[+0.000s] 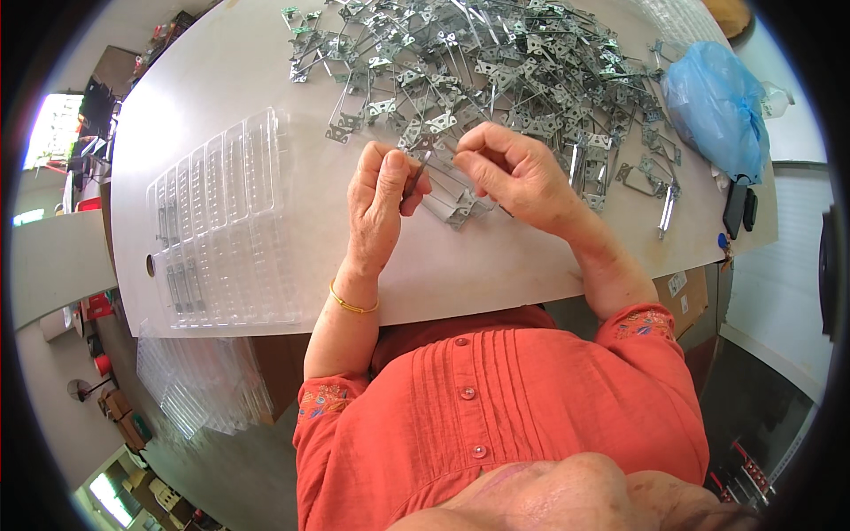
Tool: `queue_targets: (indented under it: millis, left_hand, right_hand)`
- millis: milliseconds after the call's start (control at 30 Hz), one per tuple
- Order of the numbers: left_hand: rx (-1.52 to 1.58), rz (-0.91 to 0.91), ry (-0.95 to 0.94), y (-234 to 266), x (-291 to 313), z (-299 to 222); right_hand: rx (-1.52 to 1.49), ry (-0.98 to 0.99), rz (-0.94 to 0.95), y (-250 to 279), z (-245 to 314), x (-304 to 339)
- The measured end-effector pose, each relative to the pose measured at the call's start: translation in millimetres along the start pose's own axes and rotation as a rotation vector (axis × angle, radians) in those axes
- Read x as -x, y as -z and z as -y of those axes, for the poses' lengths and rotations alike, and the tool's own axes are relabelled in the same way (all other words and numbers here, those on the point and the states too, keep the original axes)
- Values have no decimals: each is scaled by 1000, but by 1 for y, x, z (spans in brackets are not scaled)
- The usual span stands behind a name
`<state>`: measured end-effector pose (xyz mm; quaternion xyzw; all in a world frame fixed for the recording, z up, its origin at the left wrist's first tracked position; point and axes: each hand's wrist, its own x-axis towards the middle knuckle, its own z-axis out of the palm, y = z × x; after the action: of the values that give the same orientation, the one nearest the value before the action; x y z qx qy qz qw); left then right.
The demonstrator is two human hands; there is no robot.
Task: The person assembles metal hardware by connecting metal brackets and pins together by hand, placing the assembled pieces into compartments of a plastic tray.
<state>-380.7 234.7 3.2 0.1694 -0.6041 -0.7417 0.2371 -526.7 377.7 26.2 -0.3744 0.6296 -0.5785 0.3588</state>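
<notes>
My left hand point(376, 196) is closed, pinching a thin dark metal piece point(413, 180) between thumb and fingers, above the table's near middle. Close by on the right, my right hand point(522, 181) has its thumb and forefinger pressed together, and whatever sits in that pinch is too small to make out. Below and between the two hands lie several long silvery metal parts point(452, 202) side by side. Just beyond them spreads a big heap of flat metal brackets with thin rods point(478, 75).
On the left of the white table point(328, 283) lies a clear plastic tray point(230, 212) with a few metal parts in its slots. More clear trays point(208, 380) are stacked below the edge. A blue plastic bag point(717, 111) and a dark phone-like object point(734, 208) are at the right.
</notes>
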Motion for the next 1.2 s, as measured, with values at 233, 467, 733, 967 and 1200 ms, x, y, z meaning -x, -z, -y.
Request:
queue_targets:
  millis: [233,467,733,967,1200]
  left_hand:
    - [-204,9,-74,-2,2,2]
    - [-379,17,-204,0,2,10]
    - [-314,20,-178,1,1,12]
    - [-301,12,-170,2,0,10]
    - [-447,49,-215,1,7,6]
  right_hand:
    - [130,-27,30,-3,3,1]
    - [-5,-95,42,-3,10,4]
    - [-20,-102,24,-4,9,5]
    - [15,-83,13,-3,8,3]
    - [58,-10,-53,-6,3,3]
